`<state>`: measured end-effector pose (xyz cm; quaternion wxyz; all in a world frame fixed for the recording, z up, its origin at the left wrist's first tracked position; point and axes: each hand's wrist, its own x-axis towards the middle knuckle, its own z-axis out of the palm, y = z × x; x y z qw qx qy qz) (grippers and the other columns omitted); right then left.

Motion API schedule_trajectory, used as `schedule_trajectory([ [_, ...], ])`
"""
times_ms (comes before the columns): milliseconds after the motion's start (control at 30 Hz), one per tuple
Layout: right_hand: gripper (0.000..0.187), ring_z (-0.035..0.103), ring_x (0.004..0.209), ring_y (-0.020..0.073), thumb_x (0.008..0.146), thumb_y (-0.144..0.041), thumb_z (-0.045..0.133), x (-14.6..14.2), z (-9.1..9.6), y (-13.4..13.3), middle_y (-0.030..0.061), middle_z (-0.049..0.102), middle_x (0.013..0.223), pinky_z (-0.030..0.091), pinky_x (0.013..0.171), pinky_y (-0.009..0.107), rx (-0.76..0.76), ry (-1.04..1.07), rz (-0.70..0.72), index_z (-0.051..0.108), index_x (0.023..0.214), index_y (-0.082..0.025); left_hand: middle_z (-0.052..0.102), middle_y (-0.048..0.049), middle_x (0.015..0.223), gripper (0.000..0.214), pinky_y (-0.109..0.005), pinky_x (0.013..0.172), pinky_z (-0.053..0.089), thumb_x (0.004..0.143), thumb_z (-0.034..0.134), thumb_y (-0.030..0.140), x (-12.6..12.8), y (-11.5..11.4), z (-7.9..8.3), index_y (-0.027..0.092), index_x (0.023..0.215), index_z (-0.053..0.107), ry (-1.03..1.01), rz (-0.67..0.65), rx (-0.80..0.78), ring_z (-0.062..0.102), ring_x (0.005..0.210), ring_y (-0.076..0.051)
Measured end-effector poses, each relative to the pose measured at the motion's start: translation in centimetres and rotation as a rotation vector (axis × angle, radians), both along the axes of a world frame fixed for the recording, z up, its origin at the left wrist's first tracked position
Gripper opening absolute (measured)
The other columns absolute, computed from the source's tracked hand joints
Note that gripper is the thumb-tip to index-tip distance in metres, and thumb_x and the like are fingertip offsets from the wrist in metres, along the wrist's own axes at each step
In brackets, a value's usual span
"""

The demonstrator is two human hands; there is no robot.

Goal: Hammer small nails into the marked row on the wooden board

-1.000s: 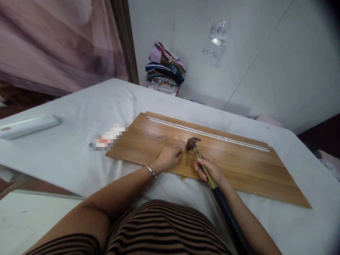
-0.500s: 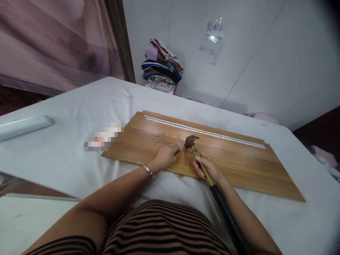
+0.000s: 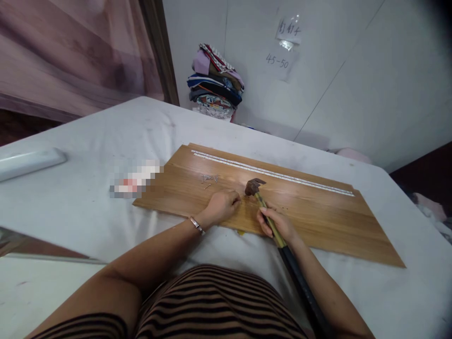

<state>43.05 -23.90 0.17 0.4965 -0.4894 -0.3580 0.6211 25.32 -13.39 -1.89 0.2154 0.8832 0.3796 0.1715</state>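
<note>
A long wooden board [image 3: 318,221] lies on the white-covered table [image 3: 88,207]. My right hand [image 3: 277,225] is wrapped round the yellow shaft of a hammer [image 3: 254,186], whose rusty head rests on the board just right of my left hand. My left hand [image 3: 222,206] sits on the board with fingers pinched together; what they hold is too small to make out. A few loose nails [image 3: 209,179] lie on the board beyond my left hand. A pale strip [image 3: 271,173] runs along the board's far edge.
A blurred small pack [image 3: 134,179] lies left of the board. A white bar-shaped object [image 3: 28,162] rests at the table's left edge. Folded clothes [image 3: 215,84] are stacked against the white wall. A pink curtain [image 3: 70,52] hangs at the left.
The view has shifted slightly. Both hands and the hammer stay in nearly the same place on the board.
</note>
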Motion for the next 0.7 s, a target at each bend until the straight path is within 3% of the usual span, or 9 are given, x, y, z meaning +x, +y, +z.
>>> schedule_trajectory([
  [133,0.027,0.037,0.025,0.0033,0.076,-0.042,0.065,-0.09,0.03,-0.01,-0.0058,0.057,0.055,0.023,0.028,0.017,0.003,-0.024,0.018,0.051,0.080,-0.019,0.069,-0.0033,0.081,0.017,-0.025,0.072,0.045,0.085,0.051,0.019,-0.04,0.00,-0.03,0.018,0.081,0.067,-0.025,-0.007,-0.010,0.060,0.074,-0.015],
  [700,0.030,0.037,0.026,0.0043,0.075,-0.042,0.065,-0.11,0.40,0.02,-0.0068,0.057,0.056,0.022,0.028,0.018,-0.011,-0.049,0.005,0.052,0.090,-0.019,0.068,-0.0042,0.082,0.017,-0.026,0.073,0.044,0.083,0.052,0.017,0.06,0.25,-0.33,0.018,0.079,0.068,-0.034,-0.027,0.004,0.060,0.078,-0.016],
])
